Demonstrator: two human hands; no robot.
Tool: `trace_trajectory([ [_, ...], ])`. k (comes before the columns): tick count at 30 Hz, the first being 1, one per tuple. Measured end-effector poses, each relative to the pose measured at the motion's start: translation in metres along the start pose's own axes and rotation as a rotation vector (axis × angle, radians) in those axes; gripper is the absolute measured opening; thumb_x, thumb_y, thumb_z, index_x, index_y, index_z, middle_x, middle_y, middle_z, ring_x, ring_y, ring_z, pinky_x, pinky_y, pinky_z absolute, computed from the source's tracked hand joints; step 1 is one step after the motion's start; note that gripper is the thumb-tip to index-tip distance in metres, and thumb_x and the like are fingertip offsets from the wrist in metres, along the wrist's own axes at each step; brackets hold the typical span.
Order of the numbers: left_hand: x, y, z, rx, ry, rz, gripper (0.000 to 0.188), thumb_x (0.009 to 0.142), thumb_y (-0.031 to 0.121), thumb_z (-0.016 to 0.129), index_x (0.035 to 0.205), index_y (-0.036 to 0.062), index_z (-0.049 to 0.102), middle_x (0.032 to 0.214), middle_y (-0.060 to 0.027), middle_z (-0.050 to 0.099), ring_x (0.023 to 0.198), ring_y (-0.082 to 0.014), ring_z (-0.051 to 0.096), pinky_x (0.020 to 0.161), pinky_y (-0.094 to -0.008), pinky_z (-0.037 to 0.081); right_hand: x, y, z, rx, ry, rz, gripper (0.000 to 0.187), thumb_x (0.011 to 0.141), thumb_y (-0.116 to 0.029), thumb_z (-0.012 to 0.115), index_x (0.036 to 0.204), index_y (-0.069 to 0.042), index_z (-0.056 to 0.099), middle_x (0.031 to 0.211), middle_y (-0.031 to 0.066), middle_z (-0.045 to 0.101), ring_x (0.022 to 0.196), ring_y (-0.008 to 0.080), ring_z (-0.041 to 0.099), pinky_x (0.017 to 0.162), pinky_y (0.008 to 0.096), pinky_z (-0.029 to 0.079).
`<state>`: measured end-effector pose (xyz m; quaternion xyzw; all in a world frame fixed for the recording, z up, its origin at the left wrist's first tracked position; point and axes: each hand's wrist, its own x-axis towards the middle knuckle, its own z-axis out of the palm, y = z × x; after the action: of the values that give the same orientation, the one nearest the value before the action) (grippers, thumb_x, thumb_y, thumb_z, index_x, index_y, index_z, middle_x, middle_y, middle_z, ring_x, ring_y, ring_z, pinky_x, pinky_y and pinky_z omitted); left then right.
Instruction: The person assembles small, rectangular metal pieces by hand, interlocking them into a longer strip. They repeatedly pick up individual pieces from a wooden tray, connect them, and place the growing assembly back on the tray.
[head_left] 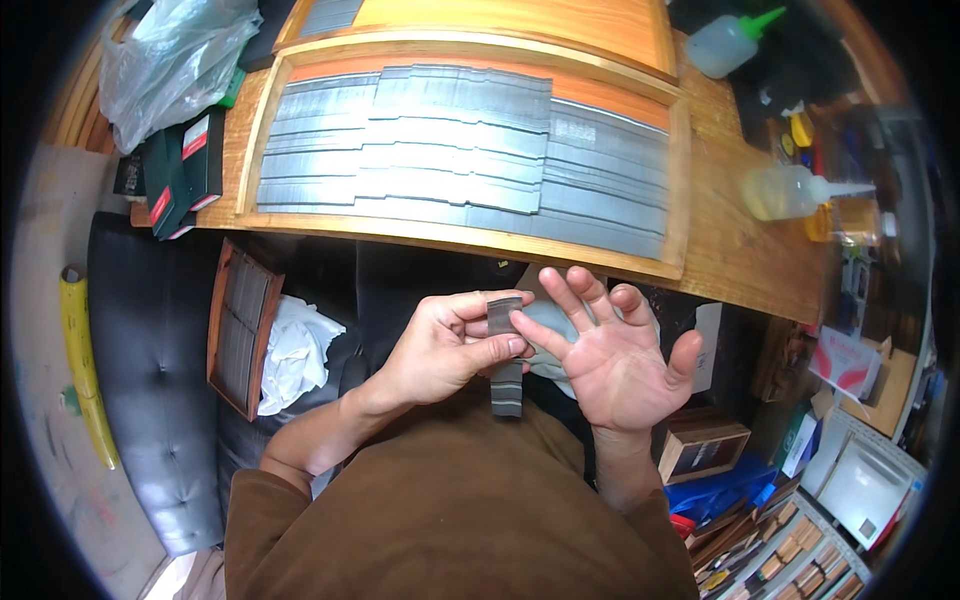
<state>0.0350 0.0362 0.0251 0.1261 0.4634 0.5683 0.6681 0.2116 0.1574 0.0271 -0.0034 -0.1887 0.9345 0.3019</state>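
Note:
My left hand [436, 338] pinches a dark grey strip [507, 392] between thumb and fingers, in front of my brown shirt. The strip hangs down past the thumb and has a few lighter lines across it; whether it is one piece or several stacked thin pieces, I cannot tell. My right hand [625, 375] is palm up with its fingers spread, and one fingertip lies at the strip's upper part. Beyond both hands, a shallow wooden tray [455, 236] on the table holds overlapping rows of flat grey strips [450, 150].
Green boxes [168, 185] and a clear plastic bag [180, 65] sit at the table's left. Two squeeze bottles, one green-tipped [725, 48] and one yellowish [785, 193], stand at the right. A small wooden tray [262, 345] of strips and white cloth [300, 350] rest on a black seat [160, 390].

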Motion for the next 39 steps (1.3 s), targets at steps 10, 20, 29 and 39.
trace_trajectory([
  [10, -0.002, -0.0018, -0.0017, -0.035, -0.008, 0.004, 0.04, 0.098, -0.001, 0.07, 0.137, -0.0045, 0.061, 0.107, -0.012, 0.076, 0.097, -0.0173, 0.074, 0.088, -0.0299, 0.062, -0.0016, -0.0028, -0.001, 0.024, 0.015, -0.012, 0.07, 0.099, -0.063, 0.055, 0.14, -0.008, 0.057, 0.159, 0.0213, 0.04, 0.157, 0.046, 0.015, 0.119, 0.0796, 0.002],
  [20, -0.0012, -0.0046, -0.0005, -0.055, -0.003, -0.001, 0.037, 0.099, -0.001, 0.07, 0.135, -0.0042, 0.062, 0.105, -0.0117, 0.076, 0.096, -0.0164, 0.074, 0.086, -0.0293, 0.062, 0.0021, 0.0017, -0.0065, 0.052, 0.006, -0.035, 0.071, 0.102, -0.062, 0.051, 0.143, -0.005, 0.054, 0.159, 0.024, 0.04, 0.156, 0.0475, 0.017, 0.12, 0.0784, 0.008],
  [29, -0.0015, -0.0015, -0.0001, -0.031, 0.002, -0.039, 0.037, 0.099, 0.002, 0.07, 0.135, -0.0022, 0.062, 0.104, -0.0112, 0.076, 0.094, -0.0155, 0.074, 0.08, -0.0275, 0.061, 0.0037, -0.0026, -0.0055, 0.043, -0.006, -0.015, 0.072, 0.102, -0.063, 0.051, 0.143, -0.004, 0.054, 0.159, 0.0245, 0.039, 0.156, 0.0486, 0.015, 0.119, 0.0787, 0.007],
  [39, 0.0003, 0.002, -0.0009, -0.016, 0.013, -0.051, 0.039, 0.098, 0.003, 0.071, 0.136, -0.0008, 0.062, 0.103, -0.0137, 0.077, 0.092, -0.0206, 0.076, 0.08, -0.0305, 0.062, 0.0031, -0.0078, -0.0062, 0.026, -0.029, -0.019, 0.073, 0.102, -0.063, 0.051, 0.143, -0.003, 0.054, 0.159, 0.0251, 0.04, 0.156, 0.0499, 0.016, 0.12, 0.0776, 0.008],
])
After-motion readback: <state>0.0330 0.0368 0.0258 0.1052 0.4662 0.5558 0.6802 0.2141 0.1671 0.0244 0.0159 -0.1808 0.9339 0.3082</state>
